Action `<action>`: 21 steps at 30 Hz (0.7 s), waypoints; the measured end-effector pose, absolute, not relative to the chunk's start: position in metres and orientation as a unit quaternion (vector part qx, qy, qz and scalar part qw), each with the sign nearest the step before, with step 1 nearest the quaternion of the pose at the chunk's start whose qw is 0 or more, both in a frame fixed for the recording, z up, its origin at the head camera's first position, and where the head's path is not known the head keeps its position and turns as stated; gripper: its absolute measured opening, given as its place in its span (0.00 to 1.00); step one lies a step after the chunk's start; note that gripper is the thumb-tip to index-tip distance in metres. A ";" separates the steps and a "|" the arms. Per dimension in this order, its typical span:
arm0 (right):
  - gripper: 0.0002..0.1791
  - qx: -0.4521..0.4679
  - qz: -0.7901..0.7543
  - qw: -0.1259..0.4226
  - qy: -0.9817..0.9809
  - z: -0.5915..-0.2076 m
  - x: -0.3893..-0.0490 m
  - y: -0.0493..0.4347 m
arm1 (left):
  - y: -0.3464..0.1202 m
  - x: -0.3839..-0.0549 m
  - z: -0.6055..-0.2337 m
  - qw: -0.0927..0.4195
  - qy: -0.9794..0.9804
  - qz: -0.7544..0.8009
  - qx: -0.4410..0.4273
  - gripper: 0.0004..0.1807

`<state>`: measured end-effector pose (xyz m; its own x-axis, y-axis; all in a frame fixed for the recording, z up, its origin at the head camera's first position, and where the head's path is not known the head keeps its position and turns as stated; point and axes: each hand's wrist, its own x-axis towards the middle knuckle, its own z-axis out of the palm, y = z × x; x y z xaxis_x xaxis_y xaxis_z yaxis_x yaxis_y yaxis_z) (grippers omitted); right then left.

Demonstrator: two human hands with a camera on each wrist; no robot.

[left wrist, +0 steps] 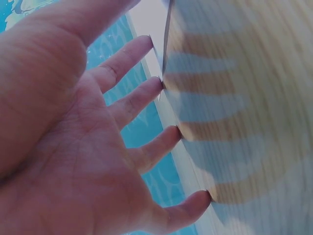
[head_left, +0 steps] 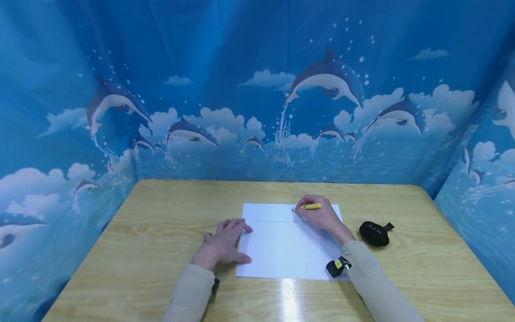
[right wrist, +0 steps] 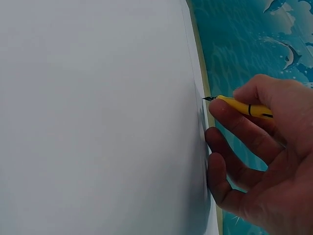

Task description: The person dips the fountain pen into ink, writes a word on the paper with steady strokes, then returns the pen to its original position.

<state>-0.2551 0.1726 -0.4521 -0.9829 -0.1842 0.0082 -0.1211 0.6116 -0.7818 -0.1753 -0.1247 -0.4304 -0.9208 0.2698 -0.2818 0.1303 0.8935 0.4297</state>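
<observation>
A white sheet of paper [head_left: 287,250] lies on the table, with a thin line running across its upper part; I cannot tell whether it is a crease or drawn. My right hand [head_left: 319,218] pinches a yellow fountain pen [head_left: 312,206] over the sheet's upper right. In the right wrist view the pen's dark nib [right wrist: 209,98] points at the paper, close to its surface; contact is unclear. My left hand [head_left: 223,243] rests with fingers spread at the sheet's left edge, thumb and forefinger on the paper. The left wrist view shows its fingertips [left wrist: 171,132] touching down.
A black rounded object with a short strap [head_left: 374,234] lies on the wooden table [head_left: 418,268] right of the sheet. A black wrist device [head_left: 335,267] sits at my right cuff, over the sheet's lower right corner. A blue dolphin-print curtain [head_left: 241,89] surrounds the table's back and sides.
</observation>
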 end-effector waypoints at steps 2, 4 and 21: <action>0.05 -0.087 -0.434 0.037 0.896 -0.452 -0.255 0.173 | -0.125 -0.175 -0.430 0.171 0.957 0.209 0.106 0.38; 0.05 -0.088 -0.436 0.039 0.895 -0.451 -0.254 0.173 | -0.125 -0.175 -0.429 0.171 0.956 0.212 0.107 0.38; 0.03 -0.099 -0.436 0.041 0.894 -0.451 -0.252 0.173 | -0.125 -0.172 -0.427 0.163 0.958 0.209 0.110 0.38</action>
<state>-0.2522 0.1730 -0.4510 -0.9772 -0.2118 0.0127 -0.1403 0.6003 -0.7874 -0.1722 -0.1251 -0.4274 -0.9226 0.2786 -0.2667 0.1418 0.8881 0.4371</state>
